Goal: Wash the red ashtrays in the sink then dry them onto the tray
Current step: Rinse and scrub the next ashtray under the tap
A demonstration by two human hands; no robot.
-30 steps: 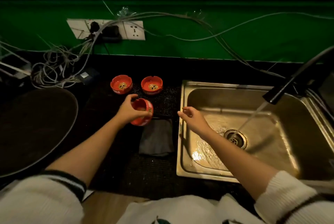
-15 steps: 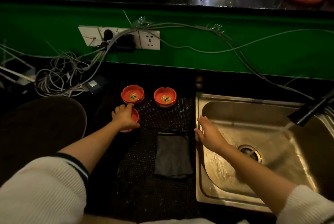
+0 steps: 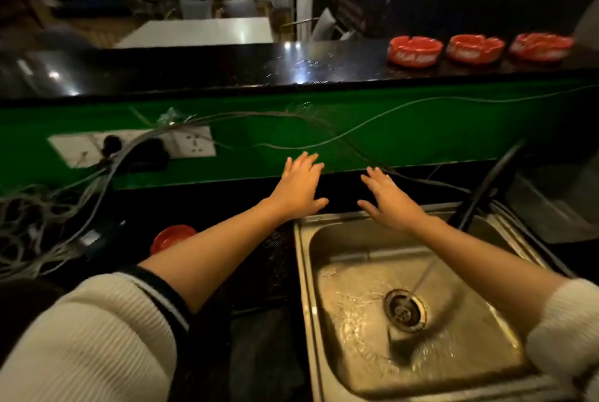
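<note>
Three red ashtrays stand in a row on the raised black counter at the far right: one (image 3: 415,50), a second (image 3: 475,48) and a third (image 3: 540,46). Another red ashtray (image 3: 171,237) peeks out from behind my left forearm on the lower counter. My left hand (image 3: 299,186) and my right hand (image 3: 390,199) are both stretched forward above the back edge of the steel sink (image 3: 304,272), fingers spread, holding nothing. Water runs from the black tap (image 3: 486,184) onto the drain (image 3: 405,311).
A green wall panel carries a white socket strip (image 3: 191,142) with plugs and a tangle of cables (image 3: 48,216) at the left. A dark cloth (image 3: 259,349) lies on the mat left of the sink. Tables and chairs stand beyond the raised counter.
My left hand set the red ashtray down on the lower counter and let go. Both hands have risen and reached forward, and the view has tilted up to show the raised counter.
</note>
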